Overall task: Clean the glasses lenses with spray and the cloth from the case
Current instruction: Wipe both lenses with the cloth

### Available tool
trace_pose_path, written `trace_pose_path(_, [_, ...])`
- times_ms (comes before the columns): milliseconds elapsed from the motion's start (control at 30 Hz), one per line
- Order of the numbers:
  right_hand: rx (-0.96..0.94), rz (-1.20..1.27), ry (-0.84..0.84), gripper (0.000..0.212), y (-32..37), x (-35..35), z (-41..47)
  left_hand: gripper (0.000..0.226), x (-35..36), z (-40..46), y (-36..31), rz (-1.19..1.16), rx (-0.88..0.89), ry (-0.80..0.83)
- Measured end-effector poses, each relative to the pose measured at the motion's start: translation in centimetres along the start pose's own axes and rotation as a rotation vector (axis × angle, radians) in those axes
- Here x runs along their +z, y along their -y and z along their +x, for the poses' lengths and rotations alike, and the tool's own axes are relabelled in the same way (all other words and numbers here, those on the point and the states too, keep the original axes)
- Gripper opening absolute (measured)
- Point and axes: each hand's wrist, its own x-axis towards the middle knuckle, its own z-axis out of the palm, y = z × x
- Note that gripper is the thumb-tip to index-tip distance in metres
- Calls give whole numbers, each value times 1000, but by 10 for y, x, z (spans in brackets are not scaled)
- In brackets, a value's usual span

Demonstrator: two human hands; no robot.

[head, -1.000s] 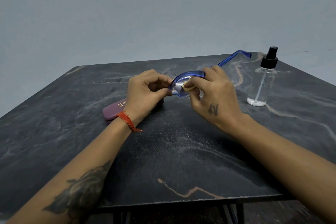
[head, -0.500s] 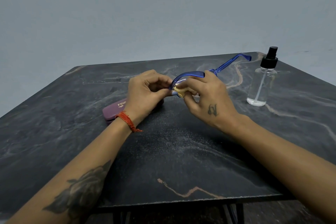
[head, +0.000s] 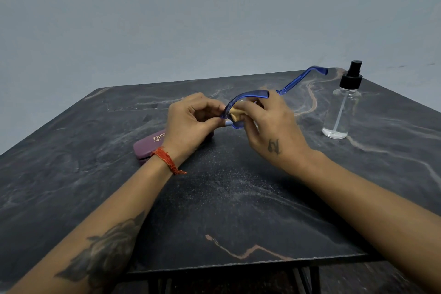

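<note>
Gripping blue glasses (head: pixel 248 98) — left hand (head: pixel 191 124), right hand (head: pixel 269 126) pinching cloth (head: pixel 236 114), temple pointing far-right

- You are working over a dark stone-look table (head: pixel 238 210), black and grey, with pale veins running across it.
- A thin orange-tan vein (head: pixel 241 252) zigzags just inside the near edge in front of you.
- Another tan vein (head: pixel 312 100) curves through the far right part of the top.
- A finely speckled, lighter patch (head: pixel 222 174) spreads over the middle of the surface.
- Below the near edge you can make out dark table legs (head: pixel 307 279), partly cut off by the bottom of the view.
- Behind the table stands a plain grey-blue wall (head: pixel 191 19), filling the upper half of your view.
</note>
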Motion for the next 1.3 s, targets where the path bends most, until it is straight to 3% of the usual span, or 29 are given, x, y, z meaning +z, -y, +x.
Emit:
trace_pose_path(233, [-38, 78, 21, 28, 1, -4, 1, 26, 0, 0, 2, 8, 29, -4])
trace_pose_path(400, [-29, -57, -33, 5, 3, -10, 1, 30, -1, 0, 1, 22, 14, 7])
trace_pose_path(600, [9, -216, -70, 4, -1, -7, 1, 31, 0, 0, 0, 5, -14, 12])
trace_pose_path(767, [-40, -83, -6, 24, 3, -3, 1, 28, -1, 0, 0, 11, -1, 11])
trace_pose_path(967, [-39, 2, 59, 23, 4, -3, 2, 25, -1, 1, 2, 4, 8, 12])
trace_pose_path(1100, [-40, 31, 33, 35, 4, -8, 2, 26, -1, 0, 1, 12, 8, 11])
trace_pose_path(1300, [109, 6, -136, 12, 3, -12, 5, 25, -2, 1, 1, 12, -19, 14])
